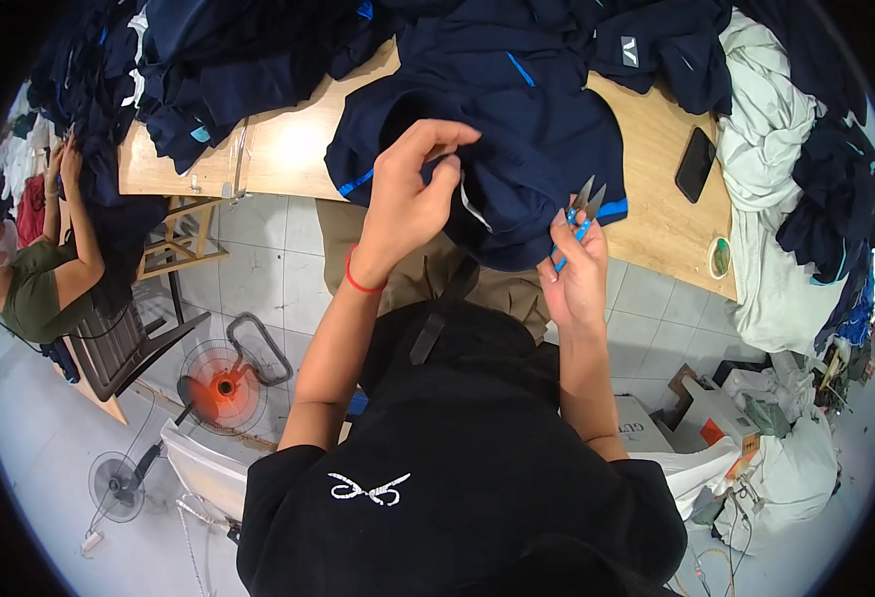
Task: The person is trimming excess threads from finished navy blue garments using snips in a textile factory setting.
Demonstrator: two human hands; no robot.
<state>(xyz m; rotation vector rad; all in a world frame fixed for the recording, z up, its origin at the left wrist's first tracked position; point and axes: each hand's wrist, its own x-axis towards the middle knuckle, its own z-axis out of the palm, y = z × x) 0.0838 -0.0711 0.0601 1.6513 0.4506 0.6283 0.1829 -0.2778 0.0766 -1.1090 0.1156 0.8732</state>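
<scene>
A navy garment [547, 129] with bright blue trim is spread over the near edge of the wooden table, its opening facing me. My left hand [412, 194], a red cord round its wrist, hovers over this opening. Its fingers are bent, with thumb and index finger apart and nothing visible between them. A pale strip, perhaps a label [474, 204], shows inside the garment beside that hand. In my right hand [579, 267] are blue-handled thread snips [579, 214], blades upward, over the garment's lower right edge. Some of the right fingers are hidden behind the cloth and snips.
On the wooden table [293, 154] lie piles of navy garments [248, 80], a black phone [696, 164] and a heap of pale cloth [771, 129]. A co-worker [49, 269] handles dark cloth at far left. Fans [223, 386] stand behind; boxes [701, 418] sit right.
</scene>
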